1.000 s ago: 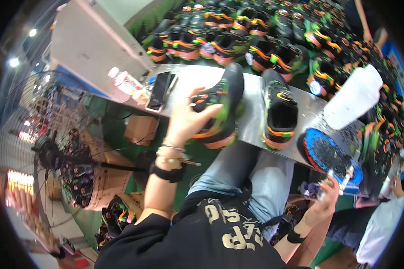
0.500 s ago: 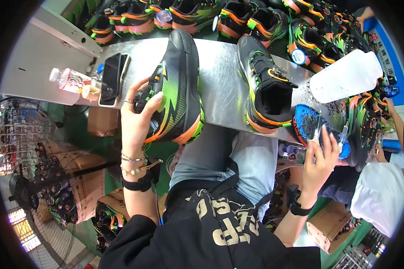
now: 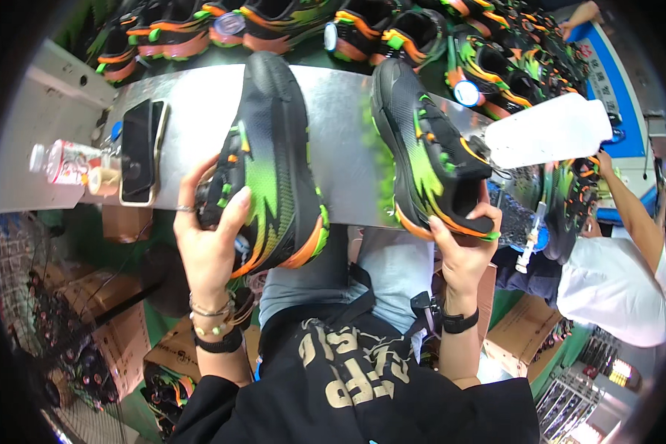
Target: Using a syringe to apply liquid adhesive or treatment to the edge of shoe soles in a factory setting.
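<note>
My left hand [image 3: 209, 229] grips a black sneaker with green and orange side patterns [image 3: 274, 170], tilted on its side with the toe pointing away from me. Fingers reach round its collar, and the thumb lies on the side near the heel. A matching sneaker [image 3: 422, 148] is in my right hand [image 3: 465, 248], which clasps it at the heel. My right thumb presses the outer heel, while some fingers are hidden behind the collar. Just right of this hand, a slim syringe-like applicator [image 3: 531, 240] lies across a blue pad with dark crumbs [image 3: 507, 194].
Both sneakers are over a metal bench [image 3: 340, 148]. A phone [image 3: 142, 152] and a small bottle [image 3: 66, 163] lie at left. A white plastic bottle [image 3: 551, 132] lies at right. Rows of sneakers [image 3: 288, 26] line the back. A co-worker's arm [image 3: 633, 200] shows far right.
My right hand has left the applicator at the pad and moved left to take hold of the right sneaker, which is now tilted. My left hand still holds its sneaker.
</note>
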Tool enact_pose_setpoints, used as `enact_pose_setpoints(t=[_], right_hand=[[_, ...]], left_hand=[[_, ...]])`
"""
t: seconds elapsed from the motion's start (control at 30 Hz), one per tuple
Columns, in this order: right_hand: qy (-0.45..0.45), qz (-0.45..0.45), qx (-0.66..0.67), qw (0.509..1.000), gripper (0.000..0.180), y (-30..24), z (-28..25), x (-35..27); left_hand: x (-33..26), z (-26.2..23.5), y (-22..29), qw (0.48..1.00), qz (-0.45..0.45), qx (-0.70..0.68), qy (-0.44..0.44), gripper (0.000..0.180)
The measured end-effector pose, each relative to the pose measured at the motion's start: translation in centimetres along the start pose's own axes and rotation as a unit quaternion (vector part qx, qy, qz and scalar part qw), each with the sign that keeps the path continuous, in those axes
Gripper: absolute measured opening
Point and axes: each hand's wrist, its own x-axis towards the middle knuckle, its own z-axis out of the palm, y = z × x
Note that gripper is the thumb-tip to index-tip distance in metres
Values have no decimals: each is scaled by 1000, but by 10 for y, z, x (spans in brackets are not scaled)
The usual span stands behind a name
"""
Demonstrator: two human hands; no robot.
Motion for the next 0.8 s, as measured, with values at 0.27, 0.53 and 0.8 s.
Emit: enact_pose_setpoints(t=[0.27, 0.53, 0.8], right_hand=[[43, 132, 266, 954, 56, -14, -18, -27], [75, 65, 252, 963, 41, -13, -18, -31], [-30, -172, -128, 976, 36, -43, -10, -33]], left_hand=[[3, -3, 4, 1000, 10, 17, 14, 47], [2, 10, 9, 998, 44, 48, -8, 44], [5, 22, 21, 983, 81, 162, -8, 41]])
